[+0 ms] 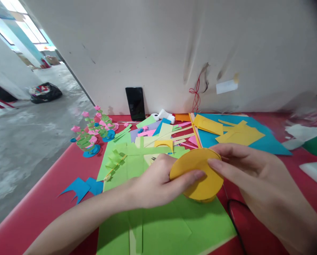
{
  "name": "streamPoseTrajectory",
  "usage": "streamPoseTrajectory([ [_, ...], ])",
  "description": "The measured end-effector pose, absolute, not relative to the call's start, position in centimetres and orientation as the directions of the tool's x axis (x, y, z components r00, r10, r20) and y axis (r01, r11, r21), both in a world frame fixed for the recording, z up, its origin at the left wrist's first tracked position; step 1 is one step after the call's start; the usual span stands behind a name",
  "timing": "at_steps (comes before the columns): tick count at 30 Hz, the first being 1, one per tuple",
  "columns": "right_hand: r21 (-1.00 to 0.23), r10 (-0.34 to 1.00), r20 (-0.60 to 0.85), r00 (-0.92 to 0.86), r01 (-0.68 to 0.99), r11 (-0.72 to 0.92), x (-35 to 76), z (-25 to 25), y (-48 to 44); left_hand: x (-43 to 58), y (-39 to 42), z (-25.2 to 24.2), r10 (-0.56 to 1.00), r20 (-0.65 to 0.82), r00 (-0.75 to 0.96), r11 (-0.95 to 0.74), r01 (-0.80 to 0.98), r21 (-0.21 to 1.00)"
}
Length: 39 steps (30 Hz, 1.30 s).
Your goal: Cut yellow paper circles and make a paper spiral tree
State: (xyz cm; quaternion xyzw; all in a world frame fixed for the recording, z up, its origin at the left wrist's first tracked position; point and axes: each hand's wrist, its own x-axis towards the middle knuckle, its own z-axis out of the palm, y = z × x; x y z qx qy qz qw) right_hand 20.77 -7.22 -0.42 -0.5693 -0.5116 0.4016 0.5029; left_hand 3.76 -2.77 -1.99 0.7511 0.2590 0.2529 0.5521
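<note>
Between my two hands is a yellow paper circle [195, 184], with another yellow edge showing just under its lower rim. My left hand [163, 184] grips it from the left, thumb lying across the face and fingers hidden behind. From the right, my right hand [243, 170] pinches the upper right edge between thumb and fingers. Below the circle lie large green paper sheets [169, 226]. Left of my left hand, a folded light green paper strip [114, 161] rests beside a thin yellow stick.
Paper flower models [90, 150] stand at the left on the red table [49, 198], near blue paper scraps [80, 189]. A phone [135, 103] leans on the wall. Yellow pieces [240, 136] lie on a blue sheet [272, 147]. A black cable [231, 216] runs at right.
</note>
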Motion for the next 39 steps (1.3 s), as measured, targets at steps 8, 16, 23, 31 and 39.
streamPoseTrajectory([
  [8,-0.995,0.989,-0.077,0.127,0.058,-0.085,20.75,-0.36,-7.21,3.56,-2.85,-2.47,0.631,0.022,0.775,-0.105,0.057,0.993],
  [16,-0.967,0.991,0.126,-0.039,0.219,0.132,20.75,-0.53,-6.84,3.47,-2.88,-2.37,0.656,-0.075,0.751,0.144,-0.028,0.989],
  [23,-0.892,0.967,0.230,-0.109,0.374,0.255,20.57,-0.75,-7.51,3.40,-2.99,-2.42,0.635,-0.140,0.759,0.248,-0.028,0.968],
  [31,-0.891,0.971,0.235,-0.053,0.386,0.237,20.41,-0.51,-7.60,3.43,-3.08,-2.20,0.622,-0.135,0.771,0.220,-0.006,0.976],
  [39,-0.937,0.973,0.225,-0.052,0.264,0.230,20.04,-0.25,-7.19,3.52,-3.14,-2.27,0.630,-0.119,0.768,0.192,-0.005,0.981],
])
